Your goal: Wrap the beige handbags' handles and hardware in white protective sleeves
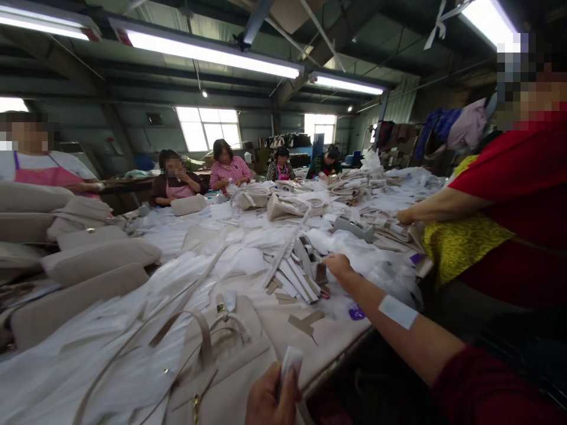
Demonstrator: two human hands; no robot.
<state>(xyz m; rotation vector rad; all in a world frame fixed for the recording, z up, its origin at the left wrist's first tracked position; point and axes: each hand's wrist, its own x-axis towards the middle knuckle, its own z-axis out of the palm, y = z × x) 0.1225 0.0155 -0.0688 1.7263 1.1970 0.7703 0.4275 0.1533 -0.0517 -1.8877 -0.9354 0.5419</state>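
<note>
a small flat white piece (pixel 292 361) sits pinched in the left hand (pixel 273 394), beside the beige leather-look handbag (pixel 237 363); the right hand (pixel 337 265) is near jumbled grey-white strips (pixel 300 278) — grip unclear — where a light touch should avoid dragging neighbours.

A bag-making workshop is indicated by the broad work table (pixel 279 333), on which a handbag (pixel 241 351), cut strips (pixel 301 280) and white sheets (pixel 110 330) are spread. Pale bags (pixel 101 260) are piled at the left. Workers (pixel 230 171), some dressed in aprons (pixel 51 176), are gathered around it. Tube lights (pixel 212 53) are hung beneath a metal roof (pixel 212 25); windows (pixel 212 128) are set in the far wall.
</note>
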